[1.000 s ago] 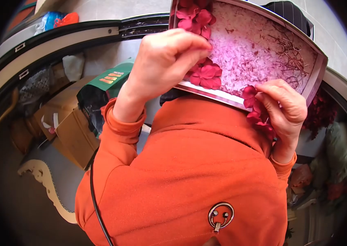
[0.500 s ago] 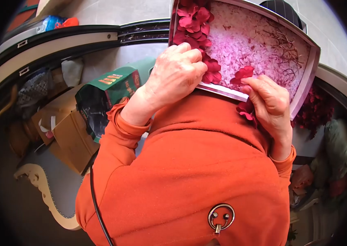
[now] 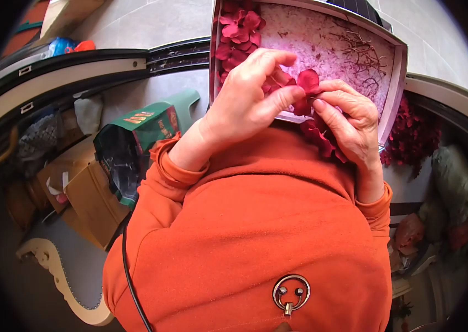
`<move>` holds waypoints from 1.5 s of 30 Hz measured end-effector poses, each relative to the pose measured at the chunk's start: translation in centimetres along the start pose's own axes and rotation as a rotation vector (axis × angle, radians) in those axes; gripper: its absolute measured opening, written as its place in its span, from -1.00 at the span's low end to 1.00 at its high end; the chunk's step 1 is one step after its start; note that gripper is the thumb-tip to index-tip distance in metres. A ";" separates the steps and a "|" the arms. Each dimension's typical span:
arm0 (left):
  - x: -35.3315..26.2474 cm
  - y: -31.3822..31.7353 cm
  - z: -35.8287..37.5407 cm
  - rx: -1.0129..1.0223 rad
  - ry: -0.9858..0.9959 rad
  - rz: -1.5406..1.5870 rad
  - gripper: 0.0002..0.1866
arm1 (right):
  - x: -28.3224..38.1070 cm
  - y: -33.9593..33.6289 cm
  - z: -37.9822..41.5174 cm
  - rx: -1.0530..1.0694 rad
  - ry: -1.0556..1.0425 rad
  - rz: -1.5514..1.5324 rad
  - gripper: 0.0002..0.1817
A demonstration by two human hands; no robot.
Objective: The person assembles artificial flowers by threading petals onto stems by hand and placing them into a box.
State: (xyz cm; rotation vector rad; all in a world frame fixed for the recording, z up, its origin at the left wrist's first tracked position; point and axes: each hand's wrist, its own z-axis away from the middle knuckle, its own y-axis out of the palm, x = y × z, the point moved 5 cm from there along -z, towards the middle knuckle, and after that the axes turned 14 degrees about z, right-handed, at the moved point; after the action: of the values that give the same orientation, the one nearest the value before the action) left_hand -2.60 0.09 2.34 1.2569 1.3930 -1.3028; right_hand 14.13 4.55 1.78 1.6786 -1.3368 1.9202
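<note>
Between my hands is a red cloth-like flower (image 3: 308,81), its rounded petals standing up above the box's near edge. My right hand (image 3: 350,116) pinches it low down between thumb and fingers. More red petals (image 3: 317,137) hang below that grip, against the orange top. On the other side, my left hand (image 3: 247,97) has its thumb tip right at the flower and its index finger raised apart from the thumb. A shallow box (image 3: 394,94) on my lap holds a row of red flowers (image 3: 239,27) along its left side, pinkish-white scraps, and thin brown stems (image 3: 364,52) at the right.
A heap of dark red flowers (image 3: 413,135) lies to the right of the box. To the left stand a green bag (image 3: 151,127) and a cardboard box (image 3: 90,193). A black sliding-door track (image 3: 178,55) crosses behind. A black cable (image 3: 127,265) runs down my left side.
My left hand has moved from the flower row toward the right hand, its fingers opening out. The pinched flower has come left to meet it. The box sits further left in view.
</note>
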 end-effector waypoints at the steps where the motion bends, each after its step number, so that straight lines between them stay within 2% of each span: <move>1: 1.2 0.0 0.3 -0.031 -0.258 0.147 -0.75 | 0.0 -0.1 0.1 -0.018 -0.020 -0.013 -0.93; 2: 2.2 0.5 0.9 -0.056 -0.414 0.432 -0.76 | 0.2 -0.1 0.1 -0.017 -0.023 -0.010 -0.93; 3: 2.5 0.6 1.0 -0.056 -0.411 0.433 -0.76 | 0.3 -0.1 0.1 -0.026 -0.021 -0.013 -0.93; 5: 2.5 1.0 0.8 0.012 -0.273 0.537 -0.75 | 0.4 -0.1 0.2 -0.036 -0.018 -0.013 -0.94; 7: 2.3 1.0 0.8 0.003 -0.213 0.464 -0.81 | 0.4 -0.2 0.3 -0.076 -0.041 0.030 -0.94; 9: 2.1 1.6 0.9 -0.051 -0.303 0.710 -0.82 | 0.6 0.0 0.4 -0.090 -0.025 0.042 -0.94; 10: 1.9 1.6 0.9 -0.049 -0.304 0.711 -0.82 | 0.7 0.0 0.5 -0.100 -0.010 0.053 -0.94; 12: 2.4 1.8 1.3 -0.077 -0.478 0.778 -0.86 | 0.9 0.0 0.5 -0.127 -0.077 0.169 -0.94; 13: 2.7 1.9 1.3 -0.076 -0.478 0.778 -0.86 | 1.3 0.0 0.6 -0.154 -0.146 0.282 -0.94; 15: 3.3 1.9 1.3 -0.102 -0.483 0.871 -0.89 | 1.4 0.2 0.8 -0.180 -0.151 0.310 -0.93; 21: 3.2 2.2 1.4 -0.155 -0.494 0.852 -0.93 | 2.5 0.2 0.8 -0.312 -0.305 0.514 -0.88; 37: 3.1 2.4 1.5 -0.139 -0.487 0.845 -0.93 | 2.6 0.5 0.8 -0.309 -0.310 0.574 -0.88; 45: 3.1 2.5 1.5 -0.129 -0.436 0.726 -0.94 | 2.6 0.7 0.9 -0.271 -0.300 0.585 -0.89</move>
State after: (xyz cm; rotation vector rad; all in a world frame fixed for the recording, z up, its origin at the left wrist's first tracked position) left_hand -0.69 -1.07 -1.27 1.1424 0.6054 -0.8802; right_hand 13.46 2.56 3.65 1.5972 -2.2969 1.6683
